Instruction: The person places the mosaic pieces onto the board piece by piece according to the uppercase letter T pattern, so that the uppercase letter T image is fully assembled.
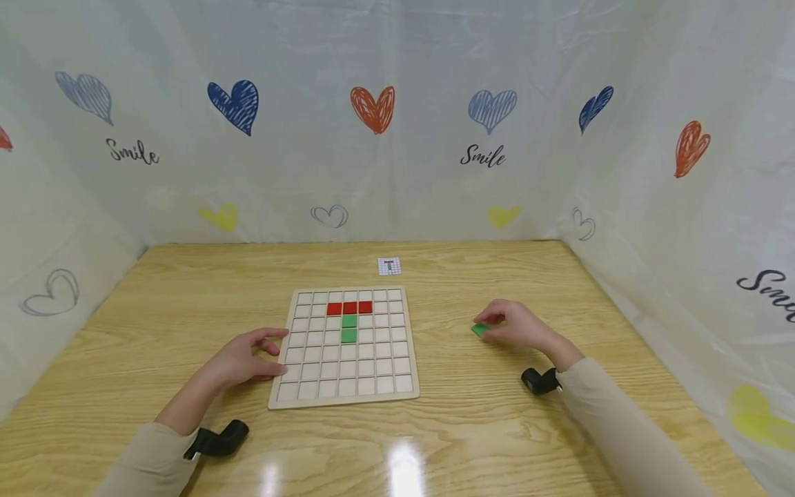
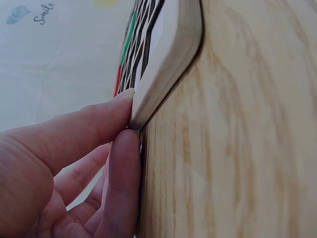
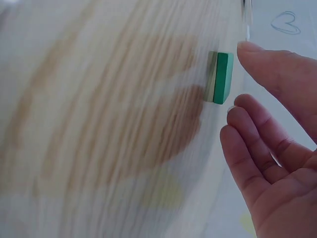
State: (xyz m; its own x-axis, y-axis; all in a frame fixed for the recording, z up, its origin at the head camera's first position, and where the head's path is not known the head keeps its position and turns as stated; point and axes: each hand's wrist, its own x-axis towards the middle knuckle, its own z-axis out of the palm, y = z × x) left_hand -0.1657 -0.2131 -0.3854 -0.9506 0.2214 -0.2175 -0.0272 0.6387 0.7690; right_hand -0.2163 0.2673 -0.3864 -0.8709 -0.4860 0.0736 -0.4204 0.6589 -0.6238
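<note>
A wooden grid board [image 1: 412,359] lies on the table. Three red tiles [image 1: 350,308] form a row near its far side, and two green tiles [image 1: 349,328] run down from the middle one. My left hand [image 1: 245,357] touches the board's left edge, thumb and forefinger spread along it; the left wrist view shows the thumb [image 2: 94,126] at the rim. To the right of the board, my right hand [image 1: 515,323] hovers over a loose green tile [image 3: 223,78]. That tile lies flat on the table, with the thumb and fingertips just above and around it.
A small printed card [image 1: 389,266] with a red and green T on a grid lies behind the board. A pale curtain [image 1: 422,179] with hearts and lettering stands at the table's back and sides. Black wrist devices [image 1: 217,440] sit at both cuffs.
</note>
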